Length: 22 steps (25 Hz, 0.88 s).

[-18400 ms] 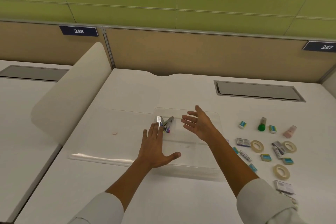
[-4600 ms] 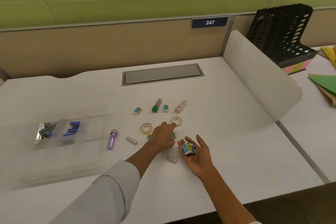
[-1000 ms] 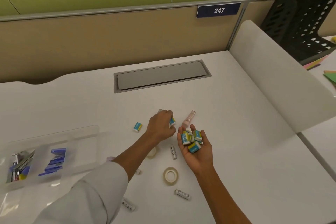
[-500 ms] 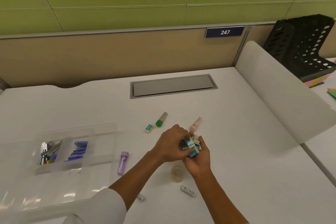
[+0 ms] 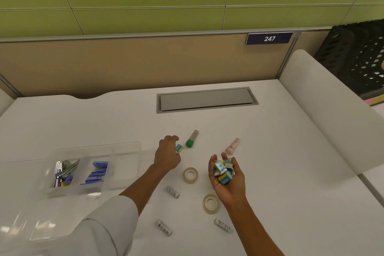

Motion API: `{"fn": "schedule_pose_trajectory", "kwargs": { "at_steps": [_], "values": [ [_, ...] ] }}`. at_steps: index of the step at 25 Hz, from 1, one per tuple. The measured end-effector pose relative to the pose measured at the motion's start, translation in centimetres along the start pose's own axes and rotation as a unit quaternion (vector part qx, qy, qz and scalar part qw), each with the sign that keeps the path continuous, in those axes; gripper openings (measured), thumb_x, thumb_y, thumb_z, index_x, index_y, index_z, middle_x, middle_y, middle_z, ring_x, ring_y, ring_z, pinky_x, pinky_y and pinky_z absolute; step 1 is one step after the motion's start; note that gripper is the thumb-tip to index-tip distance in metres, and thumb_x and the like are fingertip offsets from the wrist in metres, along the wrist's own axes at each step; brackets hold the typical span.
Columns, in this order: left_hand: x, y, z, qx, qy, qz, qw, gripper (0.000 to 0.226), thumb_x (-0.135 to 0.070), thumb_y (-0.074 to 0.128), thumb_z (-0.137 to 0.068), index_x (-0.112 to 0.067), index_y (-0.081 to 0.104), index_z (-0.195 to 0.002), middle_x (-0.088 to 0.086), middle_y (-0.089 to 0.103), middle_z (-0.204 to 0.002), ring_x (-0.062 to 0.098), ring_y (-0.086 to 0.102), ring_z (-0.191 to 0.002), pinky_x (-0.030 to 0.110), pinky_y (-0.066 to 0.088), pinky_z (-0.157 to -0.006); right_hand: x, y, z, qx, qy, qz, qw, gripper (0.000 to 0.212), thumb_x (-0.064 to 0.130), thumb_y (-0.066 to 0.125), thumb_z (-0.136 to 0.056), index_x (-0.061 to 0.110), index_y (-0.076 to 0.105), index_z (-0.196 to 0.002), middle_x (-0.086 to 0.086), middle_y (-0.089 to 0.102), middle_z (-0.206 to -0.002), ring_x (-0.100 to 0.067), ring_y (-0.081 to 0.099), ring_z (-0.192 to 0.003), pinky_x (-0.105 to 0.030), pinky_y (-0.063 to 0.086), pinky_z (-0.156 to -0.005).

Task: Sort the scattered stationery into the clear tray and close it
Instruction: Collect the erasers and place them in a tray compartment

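The clear tray (image 5: 124, 147) sits at the left of the white desk and holds metal staplers (image 5: 64, 170) and blue staple boxes (image 5: 96, 173) in two compartments. My left hand (image 5: 167, 155) reaches over the desk, its curled fingers pinching a blue and yellow eraser (image 5: 179, 148) that rests on the surface. My right hand (image 5: 226, 178) is held palm up with several erasers (image 5: 222, 171) piled in it. Loose on the desk lie two tape rolls (image 5: 190, 175) (image 5: 211, 203), three small white tubes (image 5: 172, 191) (image 5: 164, 230) (image 5: 222, 227), a green-capped tube (image 5: 191, 141) and a pink tube (image 5: 232, 146).
The tray's clear lid (image 5: 31, 226) lies open at the front left. A grey cable hatch (image 5: 205, 100) is set into the desk at the back. A white divider (image 5: 324, 114) bounds the right side, with a black file rack (image 5: 357, 58) behind it.
My left hand has left my right palm and moved up-left to the single eraser beside the green-capped tube. My right hand has stayed cupped with the erasers in it.
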<state>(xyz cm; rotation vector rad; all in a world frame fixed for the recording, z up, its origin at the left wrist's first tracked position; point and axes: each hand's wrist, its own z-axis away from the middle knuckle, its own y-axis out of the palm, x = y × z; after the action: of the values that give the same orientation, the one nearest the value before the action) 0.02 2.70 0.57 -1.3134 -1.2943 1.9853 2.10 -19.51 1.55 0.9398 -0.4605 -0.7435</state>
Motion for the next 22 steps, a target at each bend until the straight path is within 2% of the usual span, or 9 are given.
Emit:
{"fn": "schedule_pose_trajectory", "kwargs": {
  "at_steps": [3, 5, 7, 9, 11, 13, 17, 20, 22],
  "values": [
    [0.4, 1.4, -1.5, 0.06, 0.031, -0.034, 0.997, 0.059, -0.002, 0.059, -0.083, -0.018, 0.046, -0.139, 0.006, 0.045, -0.139, 0.026, 0.046, -0.123, 0.04, 0.048, -0.097, -0.2, 0.2, -0.5, 0.001, 0.01, 0.02, 1.0, 0.029, 0.028, 0.069, -0.087, 0.007, 0.07, -0.107, -0.017, 0.064, -0.109, -0.029, 0.066, -0.099, -0.04, 0.061, -0.076],
    [0.3, 1.9, -2.1, 0.06, 0.045, -0.066, 0.995, 0.049, -0.005, 0.059, -0.084, -0.016, 0.054, -0.132, 0.007, 0.054, -0.125, 0.026, 0.053, -0.111, 0.039, 0.05, -0.091, -0.3, 0.3, -0.8, 0.015, 0.014, 0.027, 0.999, 0.048, 0.018, 0.091, -0.063, 0.006, 0.072, -0.105, -0.018, 0.066, -0.107, -0.03, 0.067, -0.097, -0.041, 0.061, -0.076],
    [0.4, 1.6, -2.1, 0.049, 0.043, -0.057, 0.996, 0.042, -0.013, 0.066, -0.082, -0.014, 0.058, -0.123, 0.008, 0.057, -0.116, 0.025, 0.056, -0.104, 0.036, 0.051, -0.087, -0.3, 0.1, -1.1, 0.025, 0.017, 0.025, 0.999, 0.064, 0.014, 0.098, -0.045, 0.005, 0.073, -0.103, -0.019, 0.067, -0.105, -0.031, 0.068, -0.097, -0.041, 0.06, -0.078],
    [0.4, 0.7, -1.5, 0.024, 0.034, -0.016, 0.999, 0.041, -0.023, 0.075, -0.077, -0.014, 0.063, -0.115, 0.005, 0.061, -0.108, 0.022, 0.059, -0.097, 0.034, 0.051, -0.081, -0.5, 0.1, -1.2, 0.025, 0.022, 0.025, 0.999, 0.058, 0.017, 0.095, -0.053, 0.005, 0.073, -0.105, -0.018, 0.066, -0.108, -0.031, 0.067, -0.099, -0.042, 0.06, -0.079],
    [-0.1, -0.7, -0.4, -0.016, 0.034, 0.054, 0.998, 0.04, -0.032, 0.08, -0.07, -0.017, 0.067, -0.106, -0.001, 0.065, -0.098, 0.017, 0.061, -0.083, 0.03, 0.053, -0.074, -0.9, 0.3, -1.0, 0.01, 0.029, 0.033, 0.999, 0.039, 0.028, 0.079, -0.075, 0.007, 0.071, -0.107, -0.017, 0.064, -0.11, -0.03, 0.065, -0.101, -0.041, 0.06, -0.078],
    [-1.3, -2.2, 1.3, -0.032, 0.074, 0.153, 0.985, 0.039, -0.038, 0.08, -0.066, -0.02, 0.07, -0.099, -0.006, 0.068, -0.089, 0.011, 0.063, -0.074, 0.023, 0.054, -0.067, -1.4, 0.4, -0.7, -0.002, 0.039, 0.045, 0.998, 0.034, 0.034, 0.064, -0.087, 0.008, 0.07, -0.108, -0.016, 0.063, -0.111, -0.03, 0.064, -0.102, -0.04, 0.061, -0.076],
    [-4.4, -3.6, 5.9, -0.006, 0.192, 0.22, 0.956, 0.038, -0.036, 0.079, -0.067, -0.02, 0.071, -0.101, -0.01, 0.068, -0.091, 0.007, 0.062, -0.083, 0.007, 0.042, -0.063, -2.8, 0.7, 0.4, -0.006, 0.05, 0.076, 0.996, 0.036, 0.04, 0.058, -0.093, 0.01, 0.069, -0.11, -0.018, 0.066, -0.114, -0.029, 0.069, -0.091, -0.04, 0.062, -0.072],
    [-5.6, -2.6, 8.2, -0.016, 0.182, 0.209, 0.961, 0.04, -0.042, 0.076, -0.07, -0.022, 0.071, -0.104, -0.011, 0.067, -0.095, 0.005, 0.061, -0.088, 0.008, 0.042, -0.068, -3.8, 0.6, 1.3, 0.001, 0.07, 0.102, 0.992, 0.045, 0.042, 0.058, -0.092, 0.01, 0.065, -0.123, -0.016, 0.069, -0.117, -0.026, 0.071, -0.095, -0.038, 0.062, -0.075],
    [-5.7, -2.0, 9.1, -0.019, 0.167, 0.192, 0.967, 0.038, -0.048, 0.069, -0.07, -0.027, 0.071, -0.102, -0.009, 0.066, -0.096, 0.006, 0.059, -0.091, 0.021, 0.049, -0.076, -4.2, 0.4, 2.0, 0.005, 0.083, 0.121, 0.989, 0.052, 0.043, 0.058, -0.093, 0.008, 0.061, -0.131, -0.016, 0.067, -0.121, -0.026, 0.068, -0.105, -0.038, 0.058, -0.085]
  ]
}}
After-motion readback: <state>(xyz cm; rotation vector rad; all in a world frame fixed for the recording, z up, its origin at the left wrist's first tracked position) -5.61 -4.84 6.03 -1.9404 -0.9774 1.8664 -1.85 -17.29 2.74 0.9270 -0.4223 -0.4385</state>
